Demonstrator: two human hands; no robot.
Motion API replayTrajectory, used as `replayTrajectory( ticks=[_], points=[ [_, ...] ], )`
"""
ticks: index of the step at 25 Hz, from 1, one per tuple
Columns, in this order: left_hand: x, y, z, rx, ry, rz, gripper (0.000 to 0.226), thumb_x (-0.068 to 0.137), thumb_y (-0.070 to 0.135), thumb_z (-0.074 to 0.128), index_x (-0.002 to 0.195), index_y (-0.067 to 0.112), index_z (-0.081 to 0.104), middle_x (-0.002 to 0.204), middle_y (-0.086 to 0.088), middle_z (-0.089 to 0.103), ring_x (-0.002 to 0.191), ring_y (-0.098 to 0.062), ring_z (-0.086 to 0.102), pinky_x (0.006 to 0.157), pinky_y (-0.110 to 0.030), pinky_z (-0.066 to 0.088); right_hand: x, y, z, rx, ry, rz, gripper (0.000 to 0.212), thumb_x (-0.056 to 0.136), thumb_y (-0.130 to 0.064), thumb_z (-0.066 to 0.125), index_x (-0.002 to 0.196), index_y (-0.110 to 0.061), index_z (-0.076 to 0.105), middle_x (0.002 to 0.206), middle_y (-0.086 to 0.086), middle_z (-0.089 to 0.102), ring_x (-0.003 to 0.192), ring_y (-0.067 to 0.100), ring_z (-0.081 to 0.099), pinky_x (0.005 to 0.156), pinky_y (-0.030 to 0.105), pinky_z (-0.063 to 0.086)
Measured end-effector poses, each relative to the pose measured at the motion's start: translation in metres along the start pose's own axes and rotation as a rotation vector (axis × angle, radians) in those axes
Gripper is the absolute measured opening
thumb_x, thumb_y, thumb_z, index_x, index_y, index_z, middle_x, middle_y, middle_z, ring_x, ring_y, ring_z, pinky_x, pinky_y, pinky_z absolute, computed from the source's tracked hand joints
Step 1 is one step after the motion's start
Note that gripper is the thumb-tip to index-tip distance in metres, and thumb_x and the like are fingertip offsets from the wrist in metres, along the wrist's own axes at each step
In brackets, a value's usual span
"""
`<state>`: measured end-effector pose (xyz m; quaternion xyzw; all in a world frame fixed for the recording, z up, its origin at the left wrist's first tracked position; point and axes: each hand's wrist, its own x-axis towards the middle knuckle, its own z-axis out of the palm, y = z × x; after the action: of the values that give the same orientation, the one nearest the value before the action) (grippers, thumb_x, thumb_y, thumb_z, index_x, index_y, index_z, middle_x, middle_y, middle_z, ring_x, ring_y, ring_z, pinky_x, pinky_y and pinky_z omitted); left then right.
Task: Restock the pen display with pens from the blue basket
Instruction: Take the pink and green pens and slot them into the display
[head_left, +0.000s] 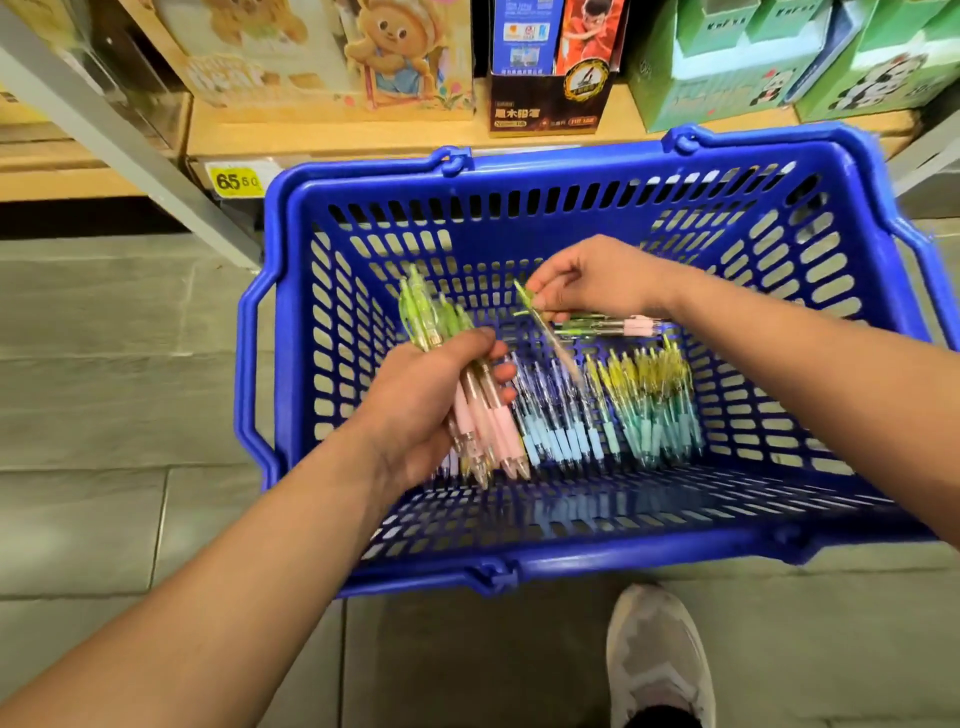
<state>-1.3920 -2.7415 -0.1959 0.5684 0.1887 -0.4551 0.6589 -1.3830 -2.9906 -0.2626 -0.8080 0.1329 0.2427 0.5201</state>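
A blue basket (291, 332) stands on the floor in front of a low shelf. My left hand (421, 410) grips a bundle of pink-grip pens (485, 415) with green tops over the basket's left side. My right hand (587, 280) pinches a single pen (550, 340) by its green top, its tip hanging down and blurred. Rows of blue-grip pens (556, 421) and teal-grip pens with yellow tops (654, 405) lie on the basket floor. Another pink-grip pen (618, 326) lies crosswise behind them, under my right wrist. No pen display is in view.
A wooden shelf (415, 137) behind the basket carries cartoon boxes (311, 52), a dark pencil box (550, 67) and green boxes (727, 62). A yellow price tag (236, 182) sits on its edge. A grey shelf post (130, 140) slants at left. My shoe (654, 654) is on the tiled floor.
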Motion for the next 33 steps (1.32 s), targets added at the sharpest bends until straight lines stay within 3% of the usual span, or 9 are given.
replayTrajectory(
  ticks=[3,5,10,13,17,20,25,30,33],
  points=[
    [-0.029,0.001,0.021,-0.08,-0.037,-0.043,0.018,0.097,0.014,0.067,0.107,0.0,0.072,0.089,-0.008,0.078,0.074,-0.015,0.076,0.064,-0.032,0.063,-0.041,-0.03,0.024,0.543,-0.023,0.056,0.013,0.093,-0.005,0.066,0.103,-0.013,0.067,0.08,-0.003,0.077,0.077,0.007,0.074,0.073,0.019,0.059],
    [-0.054,0.009,0.038,-0.16,-0.071,-0.081,0.021,0.099,0.019,0.064,0.11,0.002,0.073,0.087,-0.008,0.077,0.074,-0.016,0.073,0.067,-0.033,0.063,-0.081,-0.056,0.024,0.7,-0.094,0.121,0.014,0.094,-0.006,0.062,0.105,-0.013,0.063,0.081,-0.001,0.077,0.079,0.01,0.074,0.077,0.023,0.061],
    [-0.146,0.028,0.051,-0.394,-0.064,-0.146,0.028,0.1,0.024,0.061,0.079,0.013,0.075,0.075,-0.003,0.069,0.061,-0.015,0.066,0.058,-0.029,0.057,-0.178,-0.131,0.007,0.718,-0.091,0.23,0.016,0.098,-0.012,0.062,0.112,-0.018,0.066,0.089,-0.006,0.076,0.081,0.004,0.072,0.078,0.019,0.058],
    [-0.227,0.057,0.051,-0.415,-0.097,-0.142,0.023,0.096,0.025,0.066,0.081,0.015,0.08,0.082,-0.001,0.072,0.068,-0.015,0.069,0.063,-0.031,0.059,-0.242,-0.201,-0.001,0.799,-0.053,0.25,0.014,0.1,-0.019,0.06,0.113,-0.02,0.065,0.087,-0.008,0.073,0.083,0.01,0.072,0.083,0.027,0.059],
    [-0.343,0.114,0.057,-0.362,-0.136,-0.182,0.02,0.091,0.031,0.069,0.08,0.02,0.082,0.082,0.001,0.074,0.075,-0.016,0.073,0.075,-0.04,0.062,-0.327,-0.313,0.006,0.933,0.028,0.288,0.014,0.101,-0.022,0.06,0.113,-0.02,0.065,0.092,0.002,0.07,0.071,0.014,0.073,0.062,0.029,0.061],
    [-0.445,0.174,0.067,-0.354,-0.12,-0.203,0.022,0.088,0.03,0.068,0.076,0.016,0.079,0.079,-0.002,0.073,0.071,-0.017,0.074,0.072,-0.042,0.064,-0.401,-0.414,0.004,0.978,0.057,0.304,0.017,0.102,-0.019,0.058,0.118,-0.015,0.061,0.098,0.01,0.068,0.074,0.021,0.073,0.067,0.038,0.064],
    [-0.587,0.258,0.077,-0.314,-0.214,-0.137,0.016,0.084,0.015,0.064,0.083,0.008,0.079,0.079,-0.009,0.074,0.073,-0.018,0.074,0.079,-0.04,0.063,-0.519,-0.545,-0.006,1.081,0.133,0.34,0.012,0.1,-0.004,0.056,0.111,-0.007,0.061,0.103,0.017,0.07,0.081,0.025,0.072,0.073,0.038,0.064],
    [-0.681,0.303,0.104,-0.27,-0.33,-0.012,0.03,0.085,-0.006,0.057,0.113,-0.001,0.069,0.096,-0.015,0.076,0.085,-0.025,0.074,0.079,-0.04,0.063,-0.602,-0.632,-0.03,1.127,0.11,0.229,0.018,0.098,0.0,0.057,0.116,0.005,0.062,0.103,0.025,0.074,0.076,0.024,0.075,0.07,0.03,0.063],
    [-0.707,0.322,0.122,-0.256,-0.322,0.056,0.03,0.089,0.0,0.062,0.118,-0.004,0.07,0.103,-0.018,0.075,0.087,-0.025,0.075,0.077,-0.037,0.063,-0.625,-0.66,-0.052,1.112,0.108,0.163,0.013,0.099,0.0,0.056,0.108,0.004,0.065,0.108,0.027,0.072,0.083,0.025,0.075,0.075,0.032,0.063]
  ],
)
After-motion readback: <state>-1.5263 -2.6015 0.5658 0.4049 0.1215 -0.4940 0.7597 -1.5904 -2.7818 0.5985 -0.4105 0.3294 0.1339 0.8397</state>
